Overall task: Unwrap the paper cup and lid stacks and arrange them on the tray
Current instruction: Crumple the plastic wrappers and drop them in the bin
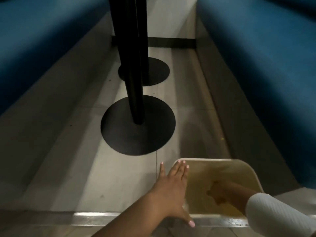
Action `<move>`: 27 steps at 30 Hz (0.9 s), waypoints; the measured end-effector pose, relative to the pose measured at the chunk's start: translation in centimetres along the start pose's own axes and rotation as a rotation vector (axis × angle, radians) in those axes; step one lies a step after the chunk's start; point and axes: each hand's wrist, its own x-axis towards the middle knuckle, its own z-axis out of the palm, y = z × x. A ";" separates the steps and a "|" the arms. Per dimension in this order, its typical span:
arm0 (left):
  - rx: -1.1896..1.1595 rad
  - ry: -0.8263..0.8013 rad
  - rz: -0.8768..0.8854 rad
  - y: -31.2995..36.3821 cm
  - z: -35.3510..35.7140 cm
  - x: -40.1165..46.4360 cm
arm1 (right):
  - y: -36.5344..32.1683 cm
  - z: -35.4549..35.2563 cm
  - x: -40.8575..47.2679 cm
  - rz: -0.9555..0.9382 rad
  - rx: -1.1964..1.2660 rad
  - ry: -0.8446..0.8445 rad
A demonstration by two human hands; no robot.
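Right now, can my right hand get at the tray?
Probably yes. The right hand seems to lie under or behind the translucent tray, showing blurred through it, so nothing blocks it. The left hand lies flat against the tray's left edge.

tray (218, 162) translucent beige | seats (266, 53) blue | table bases (137, 132) black | sleeve (277, 212) white

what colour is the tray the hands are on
The translucent plastic tray is pale beige with a yellowish tint, seen in the head view, the only view.
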 end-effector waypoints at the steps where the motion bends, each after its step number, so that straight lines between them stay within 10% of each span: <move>1: -0.041 0.012 -0.006 0.0 0.0 -0.1 | -0.3 0.2 0.2 0.027 0.001 -0.011; 11: -0.108 0.117 -0.039 0.0 -0.3 0.3 | -2.1 -0.7 -1.4 -0.026 0.037 -0.195; 19: -0.370 0.654 -0.151 -0.4 -6.3 -1.7 | -3.3 -6.4 -12.0 -0.154 -0.238 0.291; 27: -0.543 0.994 -0.249 0.2 -14.9 -11.4 | -7.5 -11.4 -26.1 -0.487 0.196 0.795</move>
